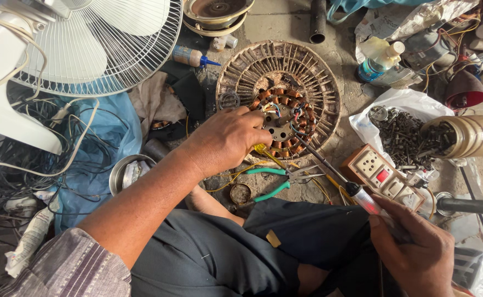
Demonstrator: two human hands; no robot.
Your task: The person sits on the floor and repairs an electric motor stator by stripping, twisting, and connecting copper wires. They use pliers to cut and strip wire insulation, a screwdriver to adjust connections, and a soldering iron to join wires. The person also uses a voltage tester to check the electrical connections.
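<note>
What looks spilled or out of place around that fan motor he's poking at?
The jar at right lies on its side, with dark screws spilling from its mouth onto a white plastic bag. The motor sits opened on the floor, copper windings bare, loose coloured wires sticking up where the left hand steadies it. Green-handled pliers lie beside it.

Under my left hand (227,140) the motor stator (285,118) shows glossy copper windings in a dull, rusty metal ring. The soldering iron (335,176) in my right hand (417,250) has a dark matt metal shaft. The pliers (282,181) wear smooth green plastic grips. The floor (285,25) is rough, stained concrete.
</note>
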